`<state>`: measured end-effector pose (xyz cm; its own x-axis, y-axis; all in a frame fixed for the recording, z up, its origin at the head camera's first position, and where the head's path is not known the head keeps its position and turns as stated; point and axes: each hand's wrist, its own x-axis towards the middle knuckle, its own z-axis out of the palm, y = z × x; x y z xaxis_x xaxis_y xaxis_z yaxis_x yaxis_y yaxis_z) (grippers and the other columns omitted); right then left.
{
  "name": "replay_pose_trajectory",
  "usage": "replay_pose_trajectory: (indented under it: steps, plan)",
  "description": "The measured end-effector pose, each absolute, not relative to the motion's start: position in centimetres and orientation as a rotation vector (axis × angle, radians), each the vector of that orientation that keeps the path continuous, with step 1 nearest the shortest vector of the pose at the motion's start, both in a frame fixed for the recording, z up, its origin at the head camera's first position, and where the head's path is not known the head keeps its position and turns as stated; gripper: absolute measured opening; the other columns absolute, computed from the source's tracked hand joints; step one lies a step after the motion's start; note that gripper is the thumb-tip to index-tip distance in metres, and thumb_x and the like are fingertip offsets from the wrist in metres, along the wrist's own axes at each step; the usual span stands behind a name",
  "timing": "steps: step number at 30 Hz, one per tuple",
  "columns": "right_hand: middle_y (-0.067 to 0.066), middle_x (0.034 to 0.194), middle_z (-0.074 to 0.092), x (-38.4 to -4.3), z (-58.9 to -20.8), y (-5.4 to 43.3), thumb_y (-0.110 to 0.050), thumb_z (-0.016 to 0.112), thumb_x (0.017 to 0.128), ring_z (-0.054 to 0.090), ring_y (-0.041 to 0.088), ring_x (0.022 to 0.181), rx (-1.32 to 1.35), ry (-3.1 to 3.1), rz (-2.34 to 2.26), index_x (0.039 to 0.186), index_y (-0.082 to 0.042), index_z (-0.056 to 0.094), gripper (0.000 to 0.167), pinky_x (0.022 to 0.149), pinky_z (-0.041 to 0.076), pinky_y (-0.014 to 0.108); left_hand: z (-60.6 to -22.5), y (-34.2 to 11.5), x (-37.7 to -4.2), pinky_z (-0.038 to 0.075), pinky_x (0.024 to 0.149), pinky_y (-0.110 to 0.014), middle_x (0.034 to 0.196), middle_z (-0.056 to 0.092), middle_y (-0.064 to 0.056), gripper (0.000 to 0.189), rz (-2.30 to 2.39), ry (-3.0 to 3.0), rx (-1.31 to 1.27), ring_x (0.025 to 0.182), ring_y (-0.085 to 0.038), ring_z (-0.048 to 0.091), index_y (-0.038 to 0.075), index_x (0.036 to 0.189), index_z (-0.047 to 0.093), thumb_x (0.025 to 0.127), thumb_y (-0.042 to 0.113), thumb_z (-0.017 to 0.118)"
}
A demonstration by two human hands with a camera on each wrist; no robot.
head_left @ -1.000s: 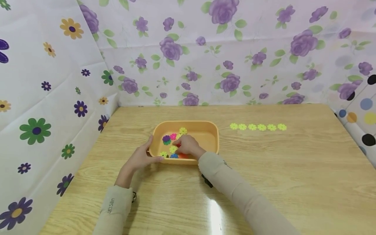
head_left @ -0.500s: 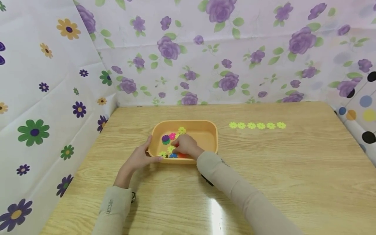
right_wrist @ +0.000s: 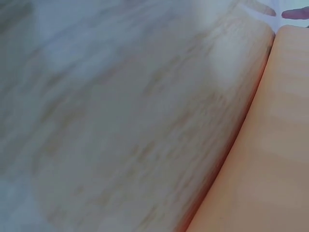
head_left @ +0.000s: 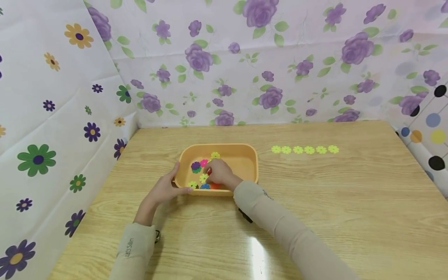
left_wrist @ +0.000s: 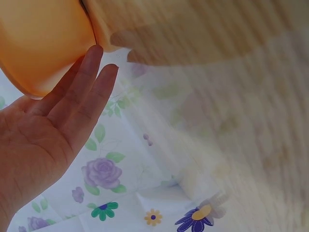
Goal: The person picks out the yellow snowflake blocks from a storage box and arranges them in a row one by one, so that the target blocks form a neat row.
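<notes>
An orange plastic basin (head_left: 246,165) stands on the wooden table with small flower-shaped plastic pieces in its left half. My left hand (head_left: 163,189) rests around its left front corner, thumb along the front wall. In the left wrist view, the straight fingers (left_wrist: 89,79) lie against the basin's outer wall. Inside the basin, my right hand (head_left: 220,174) reaches down with bent fingers among the pieces. A red piece (head_left: 209,171) shows right at its fingertips; I cannot tell whether it is pinched. Around it lie yellow (head_left: 203,178), purple (head_left: 195,165), pink (head_left: 203,163) and blue (head_left: 205,186) pieces.
To the basin's right, several yellow flower pieces (head_left: 298,149) lie in a straight row near the table's far edge. Floral cloth (head_left: 224,77) hangs behind the table (head_left: 315,202) and along both sides. The basin wall (right_wrist: 260,145) fills the right wrist view's right side.
My right hand's fingers shift slightly among the pieces, and more of the red piece shows by the fingertips. The left hand stays at the basin's corner. The head view drifts a little.
</notes>
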<state>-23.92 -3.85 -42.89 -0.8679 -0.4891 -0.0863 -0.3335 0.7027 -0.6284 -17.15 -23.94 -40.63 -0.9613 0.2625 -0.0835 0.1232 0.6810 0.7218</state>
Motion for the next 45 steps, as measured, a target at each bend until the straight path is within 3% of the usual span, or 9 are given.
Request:
replay_pose_trajectory:
  steps: [7, 14, 20, 25, 35, 45]
  plan:
    - [0.0, 0.077, 0.06, -24.1, -43.3, -3.9, -0.008, 0.073, 0.073, 0.051, 0.014, 0.071, -0.661, 2.663, -1.035, 0.078, -0.009, 0.067, 0.008, 0.063, 0.044, 0.024, -40.6, -23.9, -17.0, 0.049, 0.077, -0.033, 0.133, 0.041, -0.026, 0.107, 1.137, 2.71, 0.298, 0.091, -0.023, 0.057, 0.001, 0.145, 0.006, 0.073, 0.037, 0.076]
    - [0.005, 0.083, 0.065, -24.2, -43.2, -3.8, -0.002, 0.07, 0.074, 0.052, 0.01, 0.056, -0.558, 2.542, -1.319, 0.086, -0.003, 0.071, 0.012, 0.052, 0.045, 0.022, -40.7, -24.0, -17.1, 0.049, 0.077, -0.033, 0.131, 0.044, -0.026, 0.106, 1.152, 2.702, 0.318, 0.091, -0.023, 0.058, 0.001, 0.145, 0.006, 0.073, 0.038, 0.075]
    - [0.007, 0.059, 0.06, -24.0, -43.1, -3.3, 0.001, 0.064, 0.077, 0.044, 0.011, 0.043, -0.498, 2.34, -1.466, 0.098, -0.003, 0.069, 0.022, 0.044, 0.04, 0.022, -40.6, -23.9, -17.2, 0.049, 0.077, -0.034, 0.13, 0.044, -0.026, 0.107, 1.156, 2.695, 0.317, 0.091, -0.023, 0.058, 0.002, 0.145, 0.006, 0.073, 0.038, 0.076]
    - [0.008, 0.053, 0.055, -23.3, -42.3, -2.7, -0.001, 0.061, 0.08, 0.045, 0.014, 0.045, -0.521, 2.292, -1.445, 0.104, -0.003, 0.067, 0.025, 0.047, 0.04, 0.023, -40.6, -24.0, -17.2, 0.049, 0.078, -0.034, 0.131, 0.043, -0.026, 0.107, 1.153, 2.697, 0.318, 0.091, -0.023, 0.058, 0.001, 0.145, 0.007, 0.072, 0.039, 0.075]
    - [0.015, 0.07, 0.062, -22.6, -41.2, -1.3, -0.006, 0.059, 0.085, 0.052, 0.019, 0.053, -0.582, 2.238, -1.462, 0.11, -0.002, 0.064, 0.025, 0.058, 0.047, 0.026, -40.7, -24.1, -17.2, 0.049, 0.079, -0.035, 0.133, 0.041, -0.026, 0.106, 1.159, 2.697, 0.303, 0.093, -0.024, 0.057, 0.001, 0.145, 0.007, 0.073, 0.035, 0.076]
    - [0.018, 0.07, 0.062, -21.9, -40.8, -0.2, -0.003, 0.058, 0.086, 0.055, 0.025, 0.057, -0.659, 2.209, -1.489, 0.112, 0.002, 0.063, 0.027, 0.06, 0.048, 0.032, -40.5, -24.0, -17.2, 0.048, 0.081, -0.036, 0.134, 0.04, -0.027, 0.104, 1.126, 2.708, 0.289, 0.095, -0.026, 0.057, 0.0, 0.145, 0.006, 0.074, 0.034, 0.075]
